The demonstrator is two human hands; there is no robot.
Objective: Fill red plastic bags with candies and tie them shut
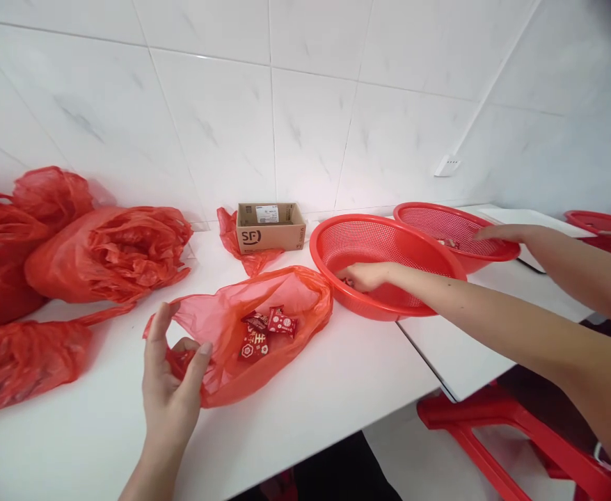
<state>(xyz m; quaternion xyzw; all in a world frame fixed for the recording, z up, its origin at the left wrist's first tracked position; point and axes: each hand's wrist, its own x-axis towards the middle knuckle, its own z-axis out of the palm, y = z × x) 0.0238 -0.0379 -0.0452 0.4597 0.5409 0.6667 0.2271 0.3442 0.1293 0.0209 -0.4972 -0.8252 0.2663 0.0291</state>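
A red plastic bag (264,379) lies spread with its mouth open on the table. Several small red printed snack packets (256,344) rest inside it. My left hand (172,376) grips the bag's left edge, with index finger and thumb apart and the other fingers curled into the plastic. Inside the nearer red mesh basket (389,236), my right hand (365,276) reaches down with its fingers closed around small red packets (347,280). The fingertips are partly hidden, so I cannot tell how many packets they hold.
Full red bags (107,250) crowd the left side. A small cardboard box (270,233) stands by the wall on red plastic. Another person's hand (498,233) is in a second red basket (441,216). A red stool (493,417) stands below the table (337,376).
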